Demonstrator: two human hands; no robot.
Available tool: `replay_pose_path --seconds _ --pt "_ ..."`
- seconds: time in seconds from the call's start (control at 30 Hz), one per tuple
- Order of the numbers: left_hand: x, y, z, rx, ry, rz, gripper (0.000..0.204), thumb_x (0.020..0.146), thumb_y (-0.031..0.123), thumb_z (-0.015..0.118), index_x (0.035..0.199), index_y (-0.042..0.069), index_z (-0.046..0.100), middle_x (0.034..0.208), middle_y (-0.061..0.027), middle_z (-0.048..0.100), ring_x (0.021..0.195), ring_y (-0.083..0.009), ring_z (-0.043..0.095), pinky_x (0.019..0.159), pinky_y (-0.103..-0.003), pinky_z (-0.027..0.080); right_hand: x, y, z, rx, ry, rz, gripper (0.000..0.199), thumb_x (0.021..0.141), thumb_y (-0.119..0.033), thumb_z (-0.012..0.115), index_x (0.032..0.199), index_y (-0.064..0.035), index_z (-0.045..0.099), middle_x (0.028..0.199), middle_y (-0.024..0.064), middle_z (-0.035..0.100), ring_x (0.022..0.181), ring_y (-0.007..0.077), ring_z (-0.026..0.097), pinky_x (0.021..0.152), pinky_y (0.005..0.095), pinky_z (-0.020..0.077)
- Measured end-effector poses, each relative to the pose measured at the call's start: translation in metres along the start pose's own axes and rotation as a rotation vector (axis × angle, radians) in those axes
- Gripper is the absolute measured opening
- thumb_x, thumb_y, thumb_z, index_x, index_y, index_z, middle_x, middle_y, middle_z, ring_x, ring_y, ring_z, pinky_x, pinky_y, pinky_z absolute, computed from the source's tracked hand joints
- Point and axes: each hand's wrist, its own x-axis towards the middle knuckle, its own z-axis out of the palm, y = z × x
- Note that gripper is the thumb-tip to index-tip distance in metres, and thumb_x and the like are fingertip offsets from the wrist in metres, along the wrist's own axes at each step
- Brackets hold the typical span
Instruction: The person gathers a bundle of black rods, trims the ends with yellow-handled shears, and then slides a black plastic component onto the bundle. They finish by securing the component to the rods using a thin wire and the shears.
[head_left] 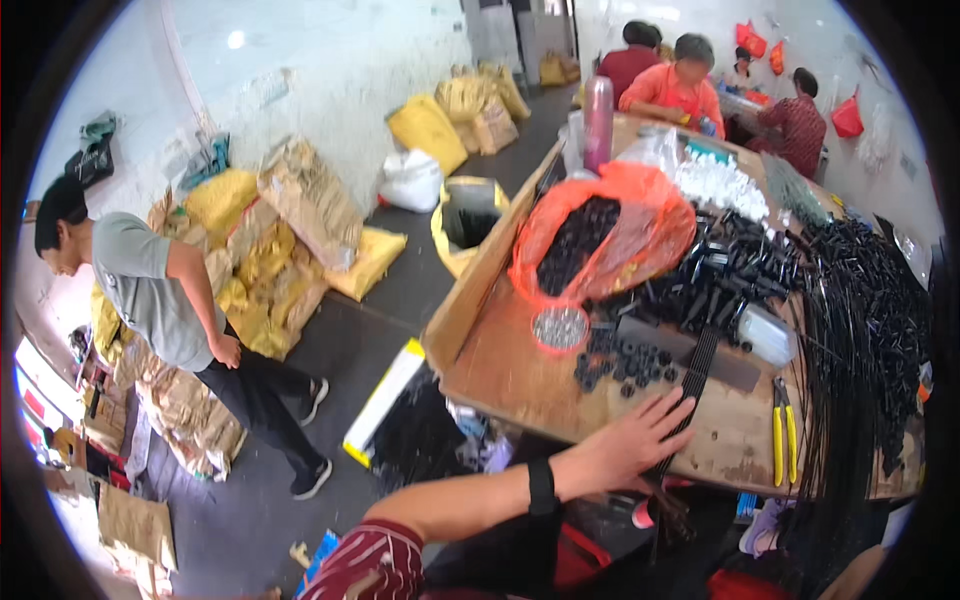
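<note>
head view, left to right: the left hand (630, 440) lies flat, fingers spread, grip open, on a strip of black cable ties (692, 385) at the tabletop (520, 375) near edge, small black rings (625, 365) at its 12 o'clock. many loose ties (860, 330) at 3 o'clock look unsorted; yellow pliers (783, 430) lie unused. right hand not visible, open floor at 9 o'clock.

Far on my worktop (520, 385) sits an orange bag (640, 215); yellow pliers (784, 432) lie near right; yellow sacks (270, 260) pile left.
</note>
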Motion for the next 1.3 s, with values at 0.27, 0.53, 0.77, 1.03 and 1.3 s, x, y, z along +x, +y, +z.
replay_pose_path --seconds 0.27,0.53,0.77,1.03,1.3 --pt "-0.001 -0.004 0.009 0.104 0.160 0.039 0.087 0.062 0.056 0.075 0.127 0.004 0.049 0.140 -0.0205 0.039 0.133 -0.0373 0.033 0.108 -0.044 0.032 0.002 -0.015 -0.016 -0.122 -0.241 0.042 0.031 0.092 -0.020 0.043 0.099 0.0002 0.065 0.099 0.0123 0.063 0.078 0.0203 0.063 0.073 0.0303 0.0520" --pt "-0.005 0.000 0.003 0.026 0.127 0.022 0.093 0.059 0.051 0.078 0.132 0.006 0.044 0.143 -0.0187 0.036 0.135 -0.0370 0.030 0.110 -0.045 0.029 -0.004 -0.019 -0.012 -0.093 -0.322 0.029 0.029 0.091 -0.018 0.044 0.098 0.0007 0.065 0.097 0.0125 0.063 0.076 0.0203 0.063 0.071 0.0301 0.0521" --pt "-0.009 0.001 0.013 -0.018 0.178 0.018 0.095 0.058 0.054 0.078 0.132 0.006 0.045 0.143 -0.0197 0.035 0.136 -0.0379 0.029 0.111 -0.046 0.028 0.000 -0.021 -0.004 -0.100 -0.305 -0.054 0.027 0.090 -0.016 0.045 0.096 0.0012 0.064 0.095 0.0127 0.062 0.075 0.0204 0.063 0.069 0.0300 0.0522" --pt "-0.005 -0.002 0.009 -0.012 0.187 0.053 0.091 0.059 0.052 0.078 0.130 0.004 0.046 0.142 -0.0204 0.036 0.135 -0.0389 0.030 0.110 -0.046 0.028 -0.008 -0.020 -0.009 -0.165 -0.306 -0.062 0.025 0.088 -0.014 0.046 0.095 0.0017 0.064 0.093 0.0130 0.062 0.073 0.0205 0.062 0.068 0.0298 0.0524" --pt "-0.011 -0.001 0.010 0.001 0.167 0.006 0.092 0.058 0.055 0.077 0.130 0.005 0.047 0.142 -0.0192 0.037 0.135 -0.0373 0.031 0.111 -0.045 0.028 -0.007 -0.012 -0.009 -0.209 -0.257 -0.134 0.023 0.087 -0.012 0.047 0.093 0.0023 0.064 0.091 0.0132 0.062 0.072 0.0205 0.062 0.066 0.0297 0.0525"
